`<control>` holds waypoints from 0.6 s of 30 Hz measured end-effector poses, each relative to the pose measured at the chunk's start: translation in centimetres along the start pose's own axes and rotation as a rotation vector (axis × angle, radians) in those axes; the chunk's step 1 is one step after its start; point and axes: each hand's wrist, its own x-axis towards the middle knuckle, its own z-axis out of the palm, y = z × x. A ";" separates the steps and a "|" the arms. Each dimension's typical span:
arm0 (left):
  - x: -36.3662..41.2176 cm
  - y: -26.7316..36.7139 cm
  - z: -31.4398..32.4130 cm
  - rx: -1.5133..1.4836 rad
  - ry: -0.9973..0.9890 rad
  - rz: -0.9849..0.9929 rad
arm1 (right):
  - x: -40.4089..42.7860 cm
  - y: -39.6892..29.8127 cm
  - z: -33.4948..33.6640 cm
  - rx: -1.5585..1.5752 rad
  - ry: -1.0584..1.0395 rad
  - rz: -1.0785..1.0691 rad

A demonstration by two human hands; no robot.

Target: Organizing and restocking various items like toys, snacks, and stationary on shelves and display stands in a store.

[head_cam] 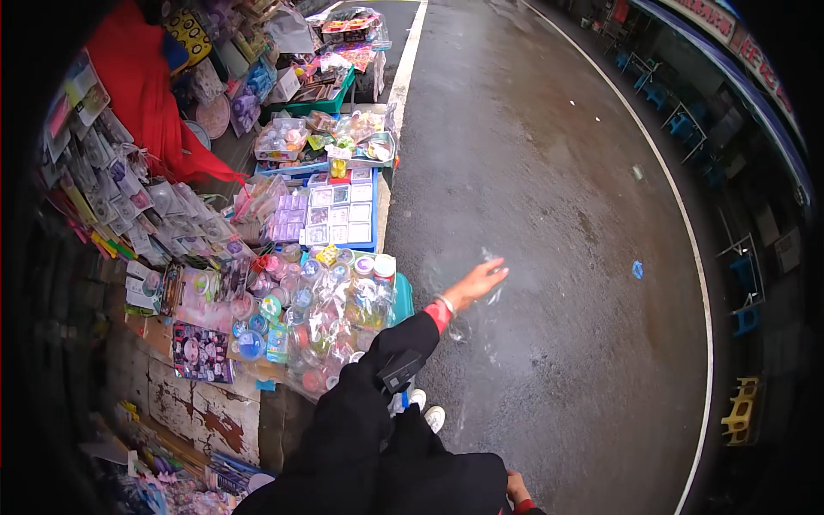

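Observation:
My left hand (477,283) reaches out over the wet road, right of the stall, with a bracelet at the wrist. Thin clear plastic film (457,329) shows around and below its fingers; whether they grip it is unclear. Left of that arm, clear plastic sheeting (325,312) lies over round lidded tubs of coloured contents, among them a blue tub (251,346) and a white-lidded tub (384,265) at the corner. My right hand (517,487) is low beside my dark coat, partly hidden, and its fingers cannot be made out well.
Boxed goods in a blue tray (364,246) and more laden trays line the road's left side. Packaged items hang at the left beside a red cloth (138,84). White shoes (435,419) show below my arm. Across the wet road (547,257) stand blue stools and a yellow stool (741,412).

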 end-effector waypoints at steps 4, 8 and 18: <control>-2.5 20.4 -0.7 -0.371 -0.243 0.433 | 3.9 -6.4 1.1 0.238 -0.180 -0.283; -8.1 29.2 -4.8 -0.328 -0.219 0.630 | -1.3 -20.4 3.2 0.196 -0.283 -0.471; -15.4 32.4 -10.0 -0.201 -0.020 0.717 | -1.2 -36.5 -11.2 1.105 -0.297 -0.869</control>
